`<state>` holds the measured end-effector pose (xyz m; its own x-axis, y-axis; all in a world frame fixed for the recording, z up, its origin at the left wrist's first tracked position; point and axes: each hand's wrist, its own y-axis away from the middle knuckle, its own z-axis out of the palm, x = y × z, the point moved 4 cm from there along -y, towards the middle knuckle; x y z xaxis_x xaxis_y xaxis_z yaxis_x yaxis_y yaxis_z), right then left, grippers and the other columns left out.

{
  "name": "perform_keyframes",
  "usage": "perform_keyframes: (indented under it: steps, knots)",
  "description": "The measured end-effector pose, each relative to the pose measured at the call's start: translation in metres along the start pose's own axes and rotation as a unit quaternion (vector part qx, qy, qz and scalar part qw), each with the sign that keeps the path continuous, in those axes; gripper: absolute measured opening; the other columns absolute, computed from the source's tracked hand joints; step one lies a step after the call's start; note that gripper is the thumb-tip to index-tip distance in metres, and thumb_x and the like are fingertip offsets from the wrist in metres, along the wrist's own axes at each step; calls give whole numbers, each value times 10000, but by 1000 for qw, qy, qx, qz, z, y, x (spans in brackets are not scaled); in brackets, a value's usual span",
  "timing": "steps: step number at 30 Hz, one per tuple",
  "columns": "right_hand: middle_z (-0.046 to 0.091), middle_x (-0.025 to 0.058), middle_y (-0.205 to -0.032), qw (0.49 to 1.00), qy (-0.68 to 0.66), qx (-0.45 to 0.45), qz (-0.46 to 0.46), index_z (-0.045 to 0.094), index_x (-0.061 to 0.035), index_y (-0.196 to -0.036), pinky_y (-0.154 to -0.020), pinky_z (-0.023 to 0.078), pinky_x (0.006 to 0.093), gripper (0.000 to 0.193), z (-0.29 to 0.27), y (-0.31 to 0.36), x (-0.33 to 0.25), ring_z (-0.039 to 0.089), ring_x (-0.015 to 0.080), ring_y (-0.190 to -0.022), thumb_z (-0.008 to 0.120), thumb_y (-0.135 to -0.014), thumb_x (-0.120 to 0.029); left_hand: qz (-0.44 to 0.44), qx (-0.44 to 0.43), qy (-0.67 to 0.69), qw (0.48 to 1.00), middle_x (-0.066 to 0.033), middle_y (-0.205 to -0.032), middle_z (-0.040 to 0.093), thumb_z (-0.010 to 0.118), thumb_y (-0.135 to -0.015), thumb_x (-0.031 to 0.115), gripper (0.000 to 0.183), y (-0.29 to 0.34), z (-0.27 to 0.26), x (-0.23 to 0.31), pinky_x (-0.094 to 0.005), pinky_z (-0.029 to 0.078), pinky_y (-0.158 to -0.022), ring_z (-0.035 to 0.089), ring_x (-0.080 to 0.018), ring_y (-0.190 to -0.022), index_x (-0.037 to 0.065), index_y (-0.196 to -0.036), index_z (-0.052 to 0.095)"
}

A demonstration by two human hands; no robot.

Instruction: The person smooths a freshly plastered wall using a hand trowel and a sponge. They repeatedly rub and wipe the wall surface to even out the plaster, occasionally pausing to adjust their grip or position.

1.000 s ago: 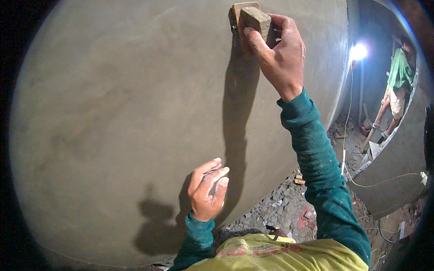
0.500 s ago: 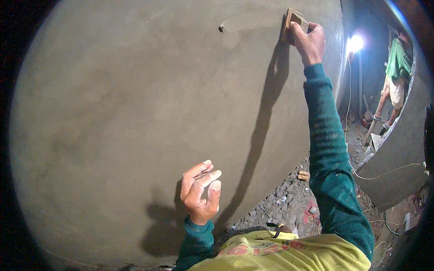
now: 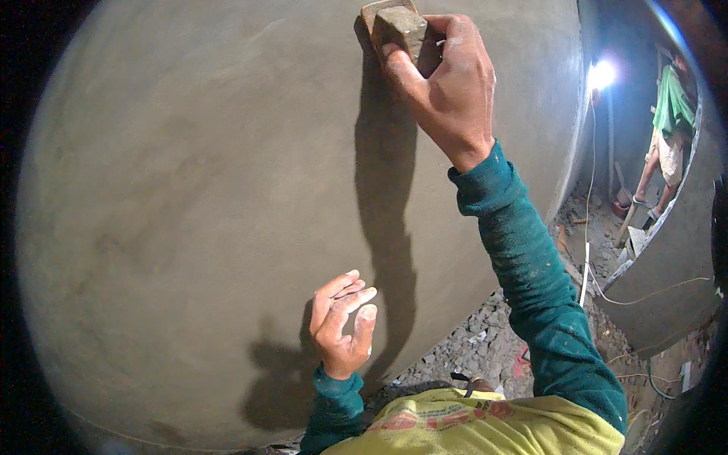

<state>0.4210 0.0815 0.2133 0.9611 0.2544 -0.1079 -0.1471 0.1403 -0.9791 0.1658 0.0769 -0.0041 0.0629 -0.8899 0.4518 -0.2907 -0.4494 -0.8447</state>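
Note:
My right hand (image 3: pixel 459 91) grips the block handle of a small wooden plastering float (image 3: pixel 400 29) near the top of the view. The float lies against a broad grey plastered wall (image 3: pixel 189 197), and the arm's long shadow falls below it. Lower down, my left hand (image 3: pixel 341 326) is raised in front of the wall with nothing in it. Its fingers are loosely bent and apart from the thumb, their tips coated with pale dust. Whether this hand touches the wall I cannot tell.
Rubble (image 3: pixel 474 345) covers the ground below the wall's lower right edge. A bright lamp (image 3: pixel 603 74) shines at the right. Beyond, another person in a green top (image 3: pixel 672 102) stands on a ladder, behind a second grey wall (image 3: pixel 660 303). A pale cable (image 3: pixel 633 302) hangs nearby.
My right hand has carried the float leftward across the upper wall, and its shadow has moved left too. My left hand stays almost where it was.

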Motion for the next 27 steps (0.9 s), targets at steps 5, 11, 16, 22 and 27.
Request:
perform_keyframes:
  steps: [5,11,16,22,27]
  knots:
    - [697,188,-1007,998,50,29,-4,638,23,-1143,-798,575,421,468,6,3,18,703,316,-873,807,-870,-317,7,-9,0,1000,-220,-1289,661,726,-939,103,191,0,2,-5,-402,600,-948,731,-300,-1066,-12,-1081,781]
    - [737,210,-1048,996,68,12,62,653,60,-1161,-841,594,401,529,-5,-9,93,737,297,-928,814,-891,-366,7,-19,-24,1000,-214,-1282,663,717,-926,87,189,1,5,-9,-402,603,-941,732,-298,-1061,-12,-1074,782]
    - [754,213,-1098,994,51,-5,92,664,64,-1213,-880,601,390,605,-16,-36,160,750,288,-991,819,-908,-435,18,-23,-38,999,-222,-1273,661,705,-910,79,198,-14,15,-2,-410,610,-937,733,-301,-1053,-14,-1068,781]
    - [758,197,-1114,992,63,-17,112,670,51,-1234,-903,604,401,611,-33,-44,214,752,277,-1010,814,-919,-452,14,-28,-36,999,-245,-1257,656,700,-901,85,193,-14,38,6,-423,615,-937,733,-310,-1048,-13,-1049,778]
    - [763,201,-1101,989,76,-31,123,678,58,-1224,-861,603,402,612,-38,-54,265,757,269,-1006,825,-904,-443,16,-36,-46,998,-248,-1257,663,696,-901,95,194,-20,60,8,-427,618,-934,733,-306,-1048,-11,-1047,768]
